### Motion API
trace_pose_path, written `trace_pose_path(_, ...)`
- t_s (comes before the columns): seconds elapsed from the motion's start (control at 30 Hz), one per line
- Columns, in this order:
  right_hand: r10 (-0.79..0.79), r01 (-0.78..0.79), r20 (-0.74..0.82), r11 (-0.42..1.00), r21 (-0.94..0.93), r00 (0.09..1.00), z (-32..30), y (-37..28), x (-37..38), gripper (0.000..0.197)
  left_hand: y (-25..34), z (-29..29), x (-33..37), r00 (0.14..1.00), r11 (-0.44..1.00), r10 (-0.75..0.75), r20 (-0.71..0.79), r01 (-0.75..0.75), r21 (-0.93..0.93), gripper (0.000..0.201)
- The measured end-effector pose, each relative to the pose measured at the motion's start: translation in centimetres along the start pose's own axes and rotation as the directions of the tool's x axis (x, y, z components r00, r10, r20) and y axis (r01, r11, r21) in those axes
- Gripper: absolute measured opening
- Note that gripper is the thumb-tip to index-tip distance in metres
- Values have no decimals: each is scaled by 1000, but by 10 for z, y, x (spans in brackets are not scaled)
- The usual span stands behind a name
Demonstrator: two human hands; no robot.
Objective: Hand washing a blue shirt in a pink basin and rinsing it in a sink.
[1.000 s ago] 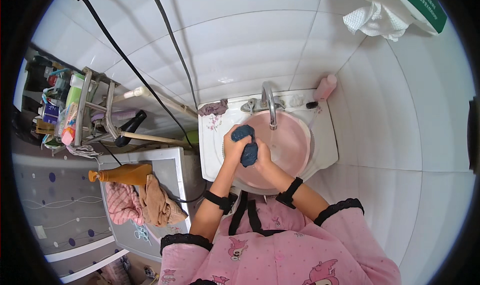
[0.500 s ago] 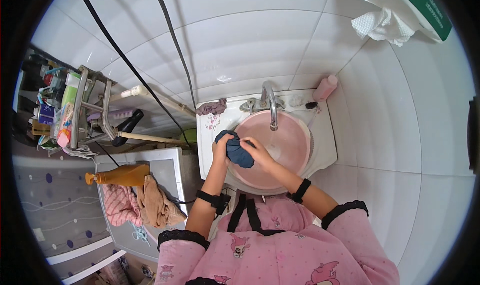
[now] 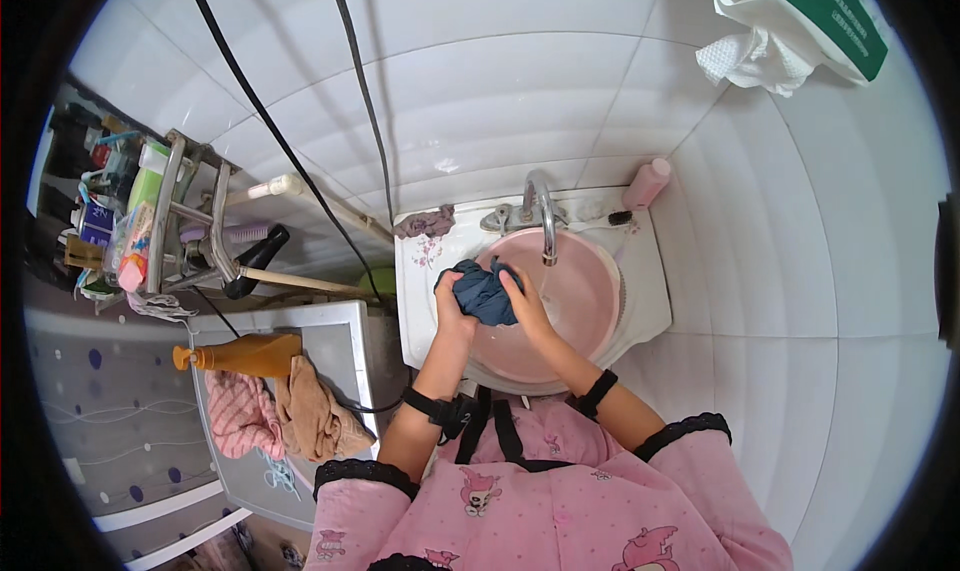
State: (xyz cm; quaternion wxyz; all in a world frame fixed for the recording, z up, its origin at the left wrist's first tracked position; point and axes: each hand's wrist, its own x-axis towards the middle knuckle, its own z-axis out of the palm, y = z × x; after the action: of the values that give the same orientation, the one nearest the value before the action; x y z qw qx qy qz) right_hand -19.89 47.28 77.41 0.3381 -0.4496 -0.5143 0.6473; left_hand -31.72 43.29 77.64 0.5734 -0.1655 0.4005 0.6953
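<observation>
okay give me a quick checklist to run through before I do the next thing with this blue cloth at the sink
1. Both hands on the blue cloth: ok, left hand and right hand grip it.
2. Cloth over the pink basin: ok.
3. Tap running: cannot tell.
4. Water level in basin: cannot tell.
5. Pink bottle standing clear at the sink's back corner: ok.
6. Sleeves pushed up off the wrists: ok.

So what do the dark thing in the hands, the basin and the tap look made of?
The cloth, gripped by the left hand and right hand, looks like dark blue fabric: it bunches and folds softly, possibly wet. The basin is pink, smooth and evenly coloured, probably plastic. The tap seems polished metal, silvery with bright glints.
</observation>
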Motion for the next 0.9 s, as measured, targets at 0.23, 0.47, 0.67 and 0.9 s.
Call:
trace_pose_path(0.23,563,-628,355,417,657,746,0,-7,-4,34,-4,32,-26,974,968,196,112,-211,138,28)
trace_pose_path(0.47,504,-788,609,328,522,613,-17,9,-2,33,-5,43,-46,841,578,223,494,-522,627,33)
trace_pose_path(0.67,531,-934,770,242,262,353,-31,6,2,40,-2,41,-44,885,790,-21,465,-270,550,36)
trace_pose_path(0.9,402,-994,909,69,90,111,-47,27,9,37,-3,42,-37,822,800,-182,540,-195,567,37)
